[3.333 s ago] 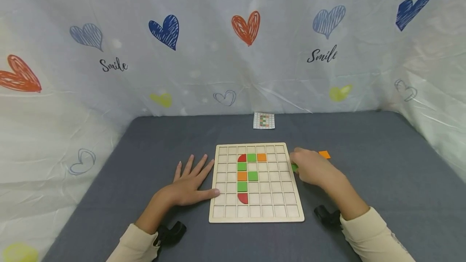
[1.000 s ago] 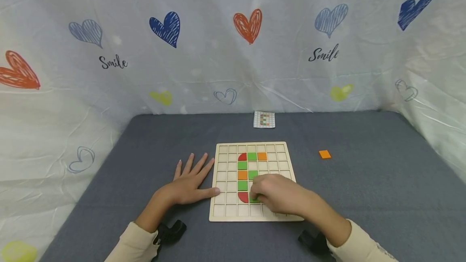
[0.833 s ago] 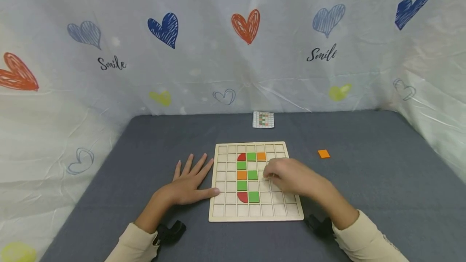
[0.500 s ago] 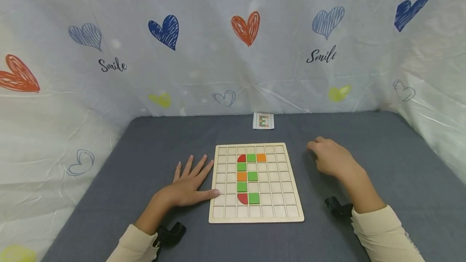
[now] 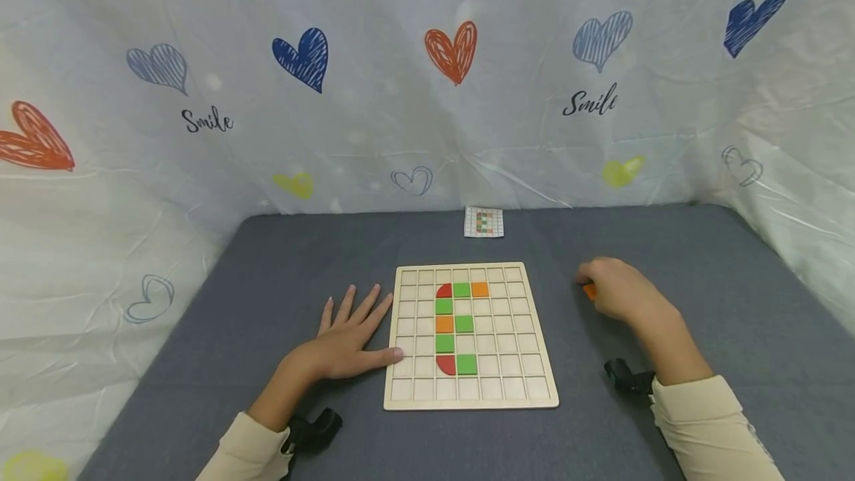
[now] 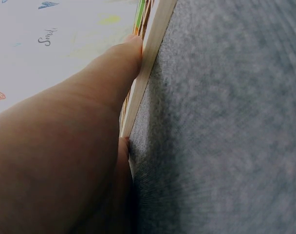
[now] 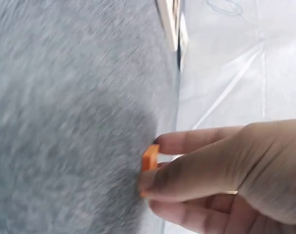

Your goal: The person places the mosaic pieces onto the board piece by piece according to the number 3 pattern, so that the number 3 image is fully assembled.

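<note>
A wooden grid board (image 5: pixel 508 384) lies on the grey cloth, with red, green and orange tiles set in its cells in a stepped shape. My left hand (image 5: pixel 347 344) rests flat at the board's left edge, fingers spread, its thumb on the rim; the left wrist view shows that thumb (image 6: pixel 123 58) over the board's side (image 6: pixel 155 44). To the right of the board, my right hand (image 5: pixel 621 292) pinches an orange square tile (image 5: pixel 589 291). In the right wrist view the orange tile (image 7: pixel 149 158) sits between thumb and fingers, close over the cloth.
Behind the board lies a small printed card (image 5: pixel 484 222) with a coloured grid pattern. A white curtain (image 5: pixel 374 110) with drawn hearts hangs round the grey cloth-covered table (image 5: pixel 320 243). Black wrist cameras (image 5: pixel 314 430) sit at both cuffs.
My right hand set a green tile beside the lower red piece, let go, and moved right to take hold of the orange tile from the cloth. The left hand has stayed put.
</note>
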{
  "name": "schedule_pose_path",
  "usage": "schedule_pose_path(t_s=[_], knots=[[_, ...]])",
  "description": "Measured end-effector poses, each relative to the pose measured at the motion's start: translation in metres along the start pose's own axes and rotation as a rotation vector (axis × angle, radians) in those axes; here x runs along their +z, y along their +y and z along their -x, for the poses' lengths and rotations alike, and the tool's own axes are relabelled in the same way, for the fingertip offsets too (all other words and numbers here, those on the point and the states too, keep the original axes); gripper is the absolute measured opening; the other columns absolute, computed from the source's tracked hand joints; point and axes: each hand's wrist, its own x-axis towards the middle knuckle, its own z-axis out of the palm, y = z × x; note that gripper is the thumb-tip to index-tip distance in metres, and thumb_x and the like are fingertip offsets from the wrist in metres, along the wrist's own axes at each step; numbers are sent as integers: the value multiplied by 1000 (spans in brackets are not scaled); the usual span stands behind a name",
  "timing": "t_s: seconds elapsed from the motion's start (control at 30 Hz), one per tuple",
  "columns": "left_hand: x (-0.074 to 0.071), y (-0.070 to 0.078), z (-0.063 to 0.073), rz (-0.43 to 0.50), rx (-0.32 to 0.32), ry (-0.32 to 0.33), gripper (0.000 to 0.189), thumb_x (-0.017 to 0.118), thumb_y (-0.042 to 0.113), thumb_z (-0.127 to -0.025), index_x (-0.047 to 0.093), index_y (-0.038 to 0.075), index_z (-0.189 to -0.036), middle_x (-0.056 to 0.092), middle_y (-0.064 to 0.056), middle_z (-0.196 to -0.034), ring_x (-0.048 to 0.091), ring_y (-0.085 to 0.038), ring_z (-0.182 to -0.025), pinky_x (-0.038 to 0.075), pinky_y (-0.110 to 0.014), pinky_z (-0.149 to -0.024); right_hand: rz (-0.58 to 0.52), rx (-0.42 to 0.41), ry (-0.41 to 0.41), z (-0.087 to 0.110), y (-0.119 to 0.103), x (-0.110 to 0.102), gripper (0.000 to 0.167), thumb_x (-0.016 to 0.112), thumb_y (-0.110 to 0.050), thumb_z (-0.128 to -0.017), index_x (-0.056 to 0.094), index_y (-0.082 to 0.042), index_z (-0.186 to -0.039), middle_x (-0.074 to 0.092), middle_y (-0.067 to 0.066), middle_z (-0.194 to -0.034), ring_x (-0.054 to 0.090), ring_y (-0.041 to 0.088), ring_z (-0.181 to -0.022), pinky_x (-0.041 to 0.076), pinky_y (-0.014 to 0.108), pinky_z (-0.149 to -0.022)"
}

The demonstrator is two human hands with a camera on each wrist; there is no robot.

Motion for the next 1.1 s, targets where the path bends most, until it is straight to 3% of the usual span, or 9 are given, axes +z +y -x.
schedule_pose_path(t_s=[0.2, 0.33, 0.53, 0.77, 1.1], knots=[[3, -3, -3, -37, -25, -12, 103, 44, 87, -83, 8, 31, -162, -5, 4, -167, -20, -31, -149, -15, -62, -112, -2, 15, -7, 1, 5, -1, 18, 70, 15, -79, 73, 4, -93, 68, 17, -89, 65, 41, -86, 52, 55, -76], [3, -4, -3, -33, -26, -11, 103, 44, 86, -83, 8, 32, -162, -6, 5, -166, -21, -30, -149, -16, -62, -111, -30, -8, -31, 0, 7, -3, 10, 71, 9, -82, 71, 2, -89, 67, 12, -84, 63, 32, -76, 52, 50, -69], [2, -1, -2, -32, -32, -17, 104, 44, 86, -83, 8, 30, -162, -5, 4, -167, -20, -30, -149, -16, -61, -112, -158, -47, -79, 1, 3, -10, 17, 72, 7, -80, 71, 2, -97, 67, 8, -89, 60, 25, -79, 52, 46, -70], [0, 1, -1, -6, -28, -22, 102, 47, 83, -85, 9, 29, -163, -4, 1, -168, -20, -32, -149, -17, -62, -111, -260, -119, -105, -1, -19, -17, 16, 74, 3, -83, 71, -1, -99, 66, 3, -92, 61, 21, -82, 52, 41, -73], [-2, 3, -1, -16, -29, -30, 102, 49, 82, -85, 12, 27, -163, -3, 0, -168, -19, -33, -149, -15, -63, -111, -229, -244, -80, 0, -55, -16, 16, 79, 1, -82, 70, -9, -91, 60, -4, -83, 53, 13, -73, 46, 31, -64]])
